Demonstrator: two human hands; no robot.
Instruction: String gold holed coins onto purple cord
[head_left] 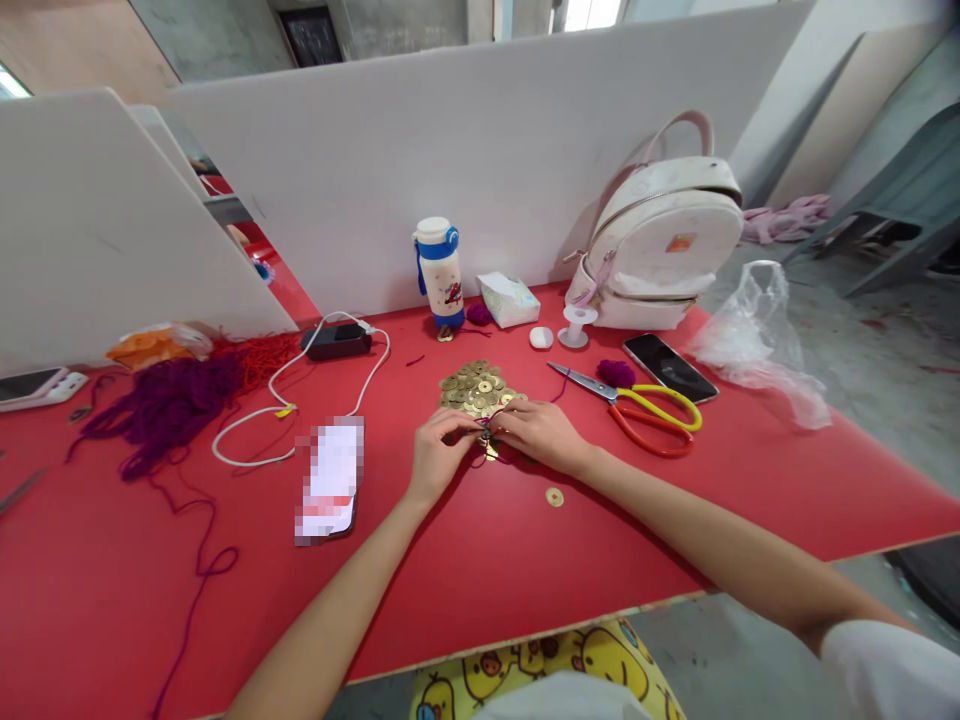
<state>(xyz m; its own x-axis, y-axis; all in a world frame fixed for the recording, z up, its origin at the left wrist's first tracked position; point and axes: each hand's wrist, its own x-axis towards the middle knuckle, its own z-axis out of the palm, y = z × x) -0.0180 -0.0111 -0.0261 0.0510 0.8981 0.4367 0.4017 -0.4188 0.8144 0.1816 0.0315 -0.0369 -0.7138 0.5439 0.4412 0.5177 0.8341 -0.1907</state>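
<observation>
Two hands, left (442,455) and right (544,432), are together in the head view, pinching purple cord (477,463) at the table's centre, just six o'clock of the coin pile (469,388). A slack pinch could let the cord slip or tangle; a careless knuckle could scatter the pile. From the pinch: one scissors (649,412) at three, one single coin (554,497) at four, one backpack (664,245) at one; piled coins, uncountable.
</observation>
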